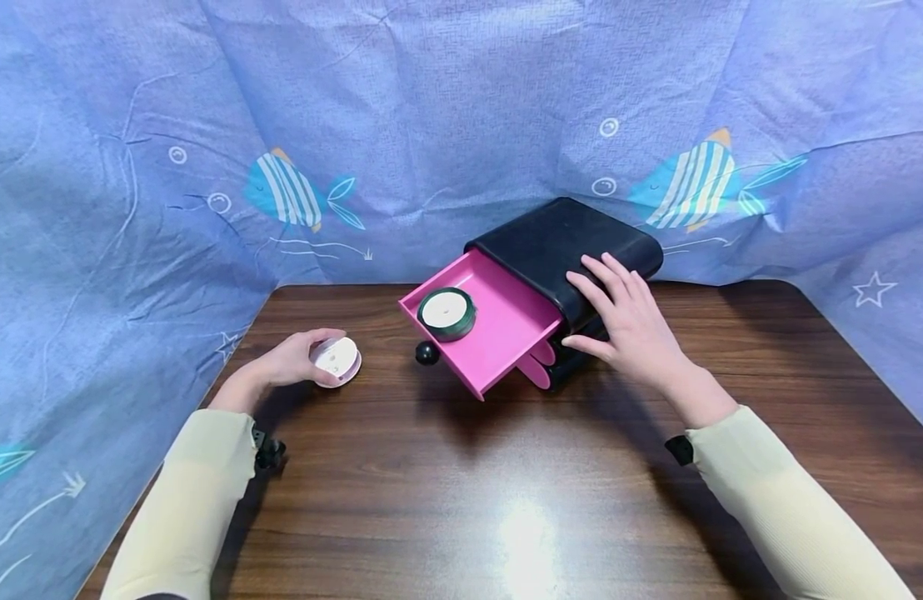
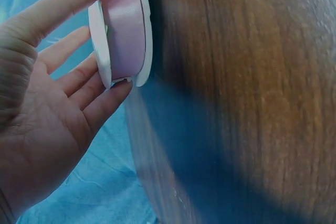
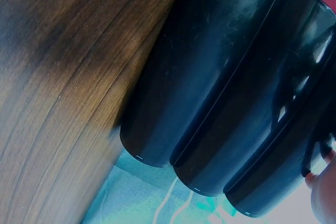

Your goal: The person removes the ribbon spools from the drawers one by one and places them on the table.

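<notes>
My left hand (image 1: 287, 360) grips a spool of pink ribbon (image 2: 125, 30) with white end discs, thumb on one side and fingers on the other. In the head view the spool (image 1: 337, 358) is at the left part of the table, and whether it touches the wood I cannot tell. My right hand (image 1: 632, 327) rests spread on the top and side edge of a black drawer box (image 1: 559, 242). Its pink top drawer (image 1: 506, 312) is pulled out toward the left. Inside that drawer lies a spool of dark green ribbon (image 1: 446, 313), against the front corner.
A round black knob (image 1: 427, 353) sticks out from the drawer's front. Pink fronts of lower drawers (image 1: 535, 372) show beneath it. Around the box is a brown wooden table (image 1: 401, 500), backed by a blue fish-print cloth (image 1: 461, 108).
</notes>
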`<state>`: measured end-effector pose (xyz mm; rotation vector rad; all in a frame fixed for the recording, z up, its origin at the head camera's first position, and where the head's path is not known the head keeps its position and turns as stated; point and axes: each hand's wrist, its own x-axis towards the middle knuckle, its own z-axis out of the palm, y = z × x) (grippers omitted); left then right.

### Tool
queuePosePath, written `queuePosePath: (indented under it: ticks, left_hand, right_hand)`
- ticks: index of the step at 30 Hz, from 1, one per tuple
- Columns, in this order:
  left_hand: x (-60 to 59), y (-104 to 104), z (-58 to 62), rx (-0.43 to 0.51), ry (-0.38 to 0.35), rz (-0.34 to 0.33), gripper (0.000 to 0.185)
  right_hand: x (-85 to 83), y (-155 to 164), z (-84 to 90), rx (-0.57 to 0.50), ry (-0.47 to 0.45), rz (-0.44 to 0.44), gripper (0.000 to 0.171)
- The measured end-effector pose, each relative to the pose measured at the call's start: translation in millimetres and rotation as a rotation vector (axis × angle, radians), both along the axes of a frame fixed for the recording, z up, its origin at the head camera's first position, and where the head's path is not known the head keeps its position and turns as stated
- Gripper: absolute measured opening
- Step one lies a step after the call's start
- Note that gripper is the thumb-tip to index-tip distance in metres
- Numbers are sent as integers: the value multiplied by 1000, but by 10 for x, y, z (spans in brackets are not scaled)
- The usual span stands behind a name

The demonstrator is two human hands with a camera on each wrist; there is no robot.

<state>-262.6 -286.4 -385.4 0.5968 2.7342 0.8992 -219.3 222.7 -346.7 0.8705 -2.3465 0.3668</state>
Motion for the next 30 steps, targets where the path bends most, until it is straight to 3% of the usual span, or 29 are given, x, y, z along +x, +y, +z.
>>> queuePosePath:
  ticks: [18, 23, 30]
  left_hand:
    - [24, -4, -5, 19, -27, -6, 80]
    - [65, -4, 70, 81, 2, -5, 77]
    - [175, 111, 273, 128, 62, 29, 72]
  right_hand:
    - [5, -13, 24, 0, -14, -7, 84]
    - [0, -10, 14, -3, -8, -5, 84]
    - [14, 1, 7, -4, -17, -10, 84]
